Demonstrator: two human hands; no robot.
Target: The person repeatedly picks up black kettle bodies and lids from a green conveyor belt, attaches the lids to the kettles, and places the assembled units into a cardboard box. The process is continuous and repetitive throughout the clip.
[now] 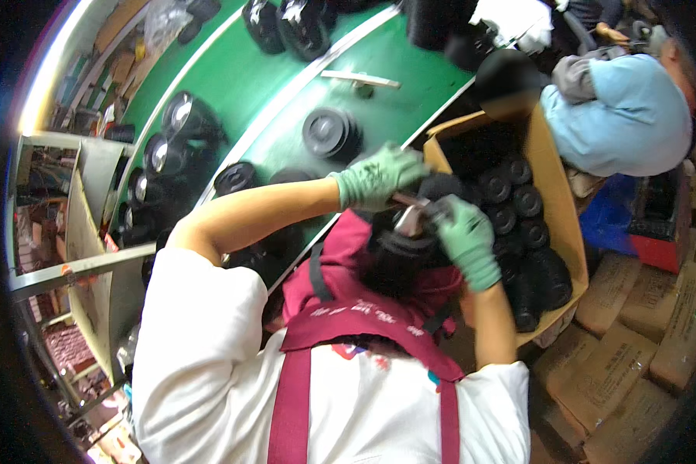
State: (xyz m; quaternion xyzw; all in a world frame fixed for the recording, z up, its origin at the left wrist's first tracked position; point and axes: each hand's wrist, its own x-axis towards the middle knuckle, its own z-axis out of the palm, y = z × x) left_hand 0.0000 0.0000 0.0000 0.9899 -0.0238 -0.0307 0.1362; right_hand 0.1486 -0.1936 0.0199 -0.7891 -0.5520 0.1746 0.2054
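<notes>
My left hand, in a green glove, reaches across from the left with its fingers curled over a thin dark piece. My right hand, gloved alike, is closed at the other end of a shiny metal piece between the hands. Blur and the gloves hide what exactly each holds. Just below the metal, against my maroon apron, is a black ribbed cylindrical part; whether it is joined to the metal I cannot tell. Ahead, a black round ridged part stands on the green belt.
An open cardboard box with several black round parts stands at my right. Glossy black parts line the belt's left side. A white strip lies on the belt. A person in light blue is beyond the box; closed cartons lie lower right.
</notes>
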